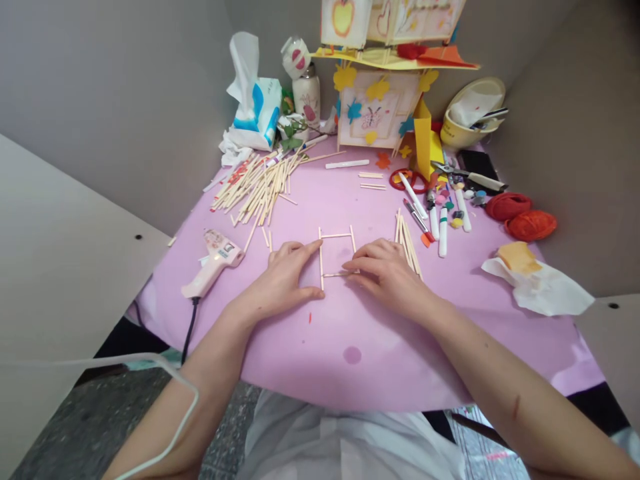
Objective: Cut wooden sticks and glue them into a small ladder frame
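A small frame of thin wooden sticks (336,235) lies flat on the table, two longer sticks upright in view with two crosspieces between them. My left hand (280,280) is beside it, thumb and index finger spread apart, their tips touching the left stick near its two ends. At the lower right corner, my right hand (385,270) has its fingers and thumb closed on the frame, hiding that joint. Right of this hand lies a small bundle of sticks (409,243). A pale pink glue gun (213,261) rests left of my left hand.
A large pile of sticks (265,183) lies at the back left, near a tissue pack (260,110). A decorated paper-and-stick house (377,107) stands at the back. Markers (443,232), red scissors (400,179), pliers (470,175) and red yarn (530,225) occupy the right side.
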The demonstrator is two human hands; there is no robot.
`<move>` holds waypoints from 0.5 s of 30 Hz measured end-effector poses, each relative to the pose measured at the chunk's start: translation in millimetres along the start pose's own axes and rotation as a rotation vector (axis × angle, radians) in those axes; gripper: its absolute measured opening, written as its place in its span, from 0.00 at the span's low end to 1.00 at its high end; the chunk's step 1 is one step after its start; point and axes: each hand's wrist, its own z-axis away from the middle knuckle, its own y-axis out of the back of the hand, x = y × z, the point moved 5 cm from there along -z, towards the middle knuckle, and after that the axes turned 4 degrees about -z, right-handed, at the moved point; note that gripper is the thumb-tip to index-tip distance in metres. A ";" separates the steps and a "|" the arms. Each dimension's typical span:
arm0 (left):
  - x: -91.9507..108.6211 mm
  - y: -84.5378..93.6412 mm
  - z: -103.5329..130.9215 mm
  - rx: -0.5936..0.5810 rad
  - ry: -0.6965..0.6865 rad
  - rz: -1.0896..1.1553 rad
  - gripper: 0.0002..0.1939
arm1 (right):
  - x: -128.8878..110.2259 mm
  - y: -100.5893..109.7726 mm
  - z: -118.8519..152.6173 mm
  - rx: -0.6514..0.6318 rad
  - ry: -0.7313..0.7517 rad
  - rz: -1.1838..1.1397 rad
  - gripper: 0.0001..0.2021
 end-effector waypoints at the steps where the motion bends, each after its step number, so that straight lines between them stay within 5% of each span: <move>1: -1.3 -0.6 -0.1 0.007 0.000 0.002 0.42 | -1.7 -3.0 -3.8 -0.008 0.011 0.011 0.09; 10: -7.3 -5.7 -1.3 0.041 -0.009 0.018 0.42 | -3.9 -20.7 -15.1 -0.047 0.029 0.028 0.10; 15: -8.1 -5.4 -1.0 0.035 -0.008 0.022 0.42 | -4.5 -13.9 -13.2 -0.049 -0.006 0.023 0.08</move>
